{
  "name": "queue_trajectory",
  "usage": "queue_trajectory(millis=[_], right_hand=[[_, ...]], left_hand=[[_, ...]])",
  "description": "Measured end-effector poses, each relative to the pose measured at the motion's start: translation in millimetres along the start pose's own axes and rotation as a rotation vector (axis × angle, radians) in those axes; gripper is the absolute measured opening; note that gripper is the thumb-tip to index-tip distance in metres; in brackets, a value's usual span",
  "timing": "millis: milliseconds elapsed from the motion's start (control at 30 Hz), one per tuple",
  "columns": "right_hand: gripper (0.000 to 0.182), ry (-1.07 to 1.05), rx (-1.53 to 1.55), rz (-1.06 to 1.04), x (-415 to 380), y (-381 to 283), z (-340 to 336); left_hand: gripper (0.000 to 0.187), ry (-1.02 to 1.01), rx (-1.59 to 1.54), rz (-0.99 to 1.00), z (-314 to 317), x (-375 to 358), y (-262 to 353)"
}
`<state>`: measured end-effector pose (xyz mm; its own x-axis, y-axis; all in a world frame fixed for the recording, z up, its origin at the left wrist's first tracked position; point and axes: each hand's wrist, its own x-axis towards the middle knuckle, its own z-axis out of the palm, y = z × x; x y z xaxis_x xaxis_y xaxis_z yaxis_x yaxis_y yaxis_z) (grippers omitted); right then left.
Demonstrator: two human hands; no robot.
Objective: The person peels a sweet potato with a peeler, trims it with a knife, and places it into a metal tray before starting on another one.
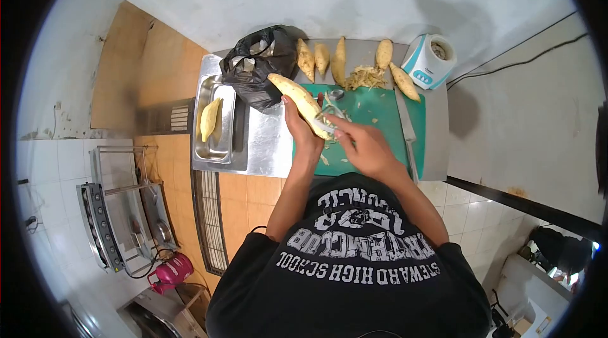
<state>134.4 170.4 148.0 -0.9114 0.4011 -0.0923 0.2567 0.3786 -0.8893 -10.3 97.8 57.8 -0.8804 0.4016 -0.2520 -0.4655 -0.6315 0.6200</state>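
Observation:
A long, pale yellow sweet potato (pixel 292 93) lies slanted in my left hand (pixel 303 128), whose fingers wrap round its side. My right hand (pixel 364 148) is closed on a pale peeler (pixel 329 112), held against the sweet potato near its lower end. Under both hands is a green cutting board (pixel 391 116) with small scraps of peel on it. A spoon (pixel 337 94) rests near the board's top edge, partly behind the peeler. On the board's right side lies a long knife (pixel 405 116).
Behind the board are several sweet potatoes (pixel 305 61) and a heap of peelings (pixel 366 77). A black plastic bag (pixel 263 56) stands at the back left. Further left, a metal tray (pixel 229 100) holds a peeled sweet potato (pixel 209 119). A white-and-blue appliance base (pixel 425 66) stands back right.

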Motion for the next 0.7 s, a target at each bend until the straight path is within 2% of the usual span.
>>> queue_trajectory(millis=[67, 200, 267, 300, 367, 400, 500, 567, 600, 667, 700], right_hand=[[0.04, 0.122, -0.154, -0.15, 6.7, 17.5, 18.5], [0.037, 0.084, -0.079, -0.188, -4.8, 13.1, 14.1], [0.038, -0.068, -0.108, -0.135, -11.1, 9.1, 1.6], [0.038, -0.069, -0.112, -0.137, -11.7, 2.9, -7.0], [0.037, -0.2, -0.031, 0.09, -11.4, -11.0, -17.4], [0.037, -0.2, -0.03, 0.087, -8.2, -13.9, -18.4], [0.037, -0.087, -0.029, 0.068, -0.5, -11.0, -12.0], [0.038, 0.065, -0.091, -0.152, 5.9, 8.9, 7.5], [0.038, 0.066, -0.091, -0.153, 2.7, 5.5, 5.3], [0.037, -0.152, -0.069, 0.011, -6.4, -3.7, -1.7], [0.037, -0.153, -0.068, 0.013, -9.0, 0.3, -3.1]], left_hand=[[0.055, 0.032, -0.007, -0.02, -1.9, -1.2, -2.2], [0.058, 0.069, -0.021, 0.012, -2.4, -0.7, -1.9], [0.058, 0.048, -0.003, 0.019, -2.1, 3.0, 1.2], [0.055, 0.058, -0.007, 0.013, -1.6, 3.5, 1.8], [0.053, 0.039, -0.01, 0.018, -2.0, 0.4, 5.1], [0.053, 0.038, -0.009, 0.021, -1.3, 1.2, 4.9], [0.054, 0.062, -0.013, 0.015, 0.8, -0.7, -0.2], [0.054, 0.063, -0.034, 0.028, 0.9, -0.4, 0.8], [0.054, 0.065, -0.045, 0.039, 0.6, 0.9, 2.6], [0.053, 0.101, -0.136, 0.031, -8.0, 11.9, 9.5], [0.051, 0.078, -0.12, 0.032, -9.1, 12.5, 13.2]])
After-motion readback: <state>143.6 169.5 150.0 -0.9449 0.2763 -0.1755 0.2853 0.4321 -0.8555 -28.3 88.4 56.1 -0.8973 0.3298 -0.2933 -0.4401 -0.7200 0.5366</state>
